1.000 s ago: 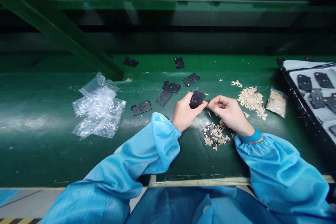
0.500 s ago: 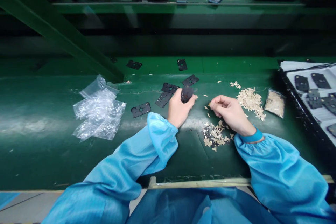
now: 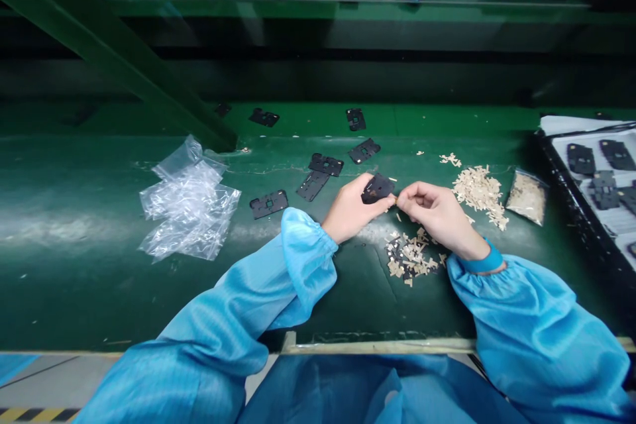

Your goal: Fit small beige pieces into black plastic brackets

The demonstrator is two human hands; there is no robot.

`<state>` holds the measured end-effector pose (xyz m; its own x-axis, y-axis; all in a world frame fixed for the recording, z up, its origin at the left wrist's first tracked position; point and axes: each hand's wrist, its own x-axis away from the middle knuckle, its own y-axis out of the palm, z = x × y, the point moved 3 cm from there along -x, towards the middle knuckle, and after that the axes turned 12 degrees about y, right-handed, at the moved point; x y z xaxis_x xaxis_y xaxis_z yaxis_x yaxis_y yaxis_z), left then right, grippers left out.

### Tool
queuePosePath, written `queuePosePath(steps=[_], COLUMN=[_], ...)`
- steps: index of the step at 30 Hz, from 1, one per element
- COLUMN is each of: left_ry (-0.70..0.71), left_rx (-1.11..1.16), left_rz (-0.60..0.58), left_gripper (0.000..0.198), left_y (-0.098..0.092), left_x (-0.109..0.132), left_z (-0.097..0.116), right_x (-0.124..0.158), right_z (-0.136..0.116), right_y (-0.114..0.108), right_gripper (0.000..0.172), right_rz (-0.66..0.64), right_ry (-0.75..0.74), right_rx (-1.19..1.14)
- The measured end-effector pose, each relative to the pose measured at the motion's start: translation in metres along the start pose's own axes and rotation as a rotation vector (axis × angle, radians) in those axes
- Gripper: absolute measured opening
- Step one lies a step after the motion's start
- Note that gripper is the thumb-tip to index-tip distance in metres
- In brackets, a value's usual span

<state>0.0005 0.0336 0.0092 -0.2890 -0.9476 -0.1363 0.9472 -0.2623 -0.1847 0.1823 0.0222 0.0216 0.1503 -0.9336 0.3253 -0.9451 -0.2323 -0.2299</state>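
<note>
My left hand (image 3: 354, 207) grips a flat black plastic plate (image 3: 377, 189) between thumb and fingers, tilted above the bench. At the plate's right edge, the fingertips of my right hand (image 3: 432, 209) are pinched on a tiny yellowish piece (image 3: 396, 200), too small to name. Below the hands lies a mixed pile of small beige and black pieces (image 3: 410, 257). Right of my right hand is a heap of small beige pieces (image 3: 479, 193). Several more black plates lie left of and beyond my left hand, one plate (image 3: 325, 164) overlapping another plate (image 3: 313, 185).
Clear plastic bags (image 3: 191, 205) are heaped on the left of the green bench (image 3: 99, 291). A small bag of beige pieces (image 3: 527, 197) lies at right, beside a black-edged tray (image 3: 561, 175) holding black plates. A green post (image 3: 124, 59) slants across the left; a shelf (image 3: 298, 5) runs behind.
My left hand has turned the black plate and brought it right, up against my right fingertips. My right hand has stayed pinched and nearly in place. The view has shifted slightly.
</note>
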Motion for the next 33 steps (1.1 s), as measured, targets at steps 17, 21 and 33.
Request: queuePosePath(steps=[17, 21, 33], left_ry=[0.035, 0.028, 0.029], left_rx=[-0.078, -0.082, -0.024], left_rz=[0.092, 0.087, 0.193], left_gripper=[0.02, 0.021, 0.048], left_y=[0.0, 0.0, 0.001], left_x=[-0.001, 0.0, 0.005], left_z=[0.0, -0.001, -0.008], right_x=[0.015, 0.014, -0.004], right_z=[-0.005, -0.004, 0.003], right_y=[0.012, 0.015, -0.021], right_gripper=[0.01, 0.011, 0.015], right_rz=[0.272, 0.319, 0.418], right_ry=[-0.449, -0.42, -0.246], right_rx=[0.518, 0.515, 0.368])
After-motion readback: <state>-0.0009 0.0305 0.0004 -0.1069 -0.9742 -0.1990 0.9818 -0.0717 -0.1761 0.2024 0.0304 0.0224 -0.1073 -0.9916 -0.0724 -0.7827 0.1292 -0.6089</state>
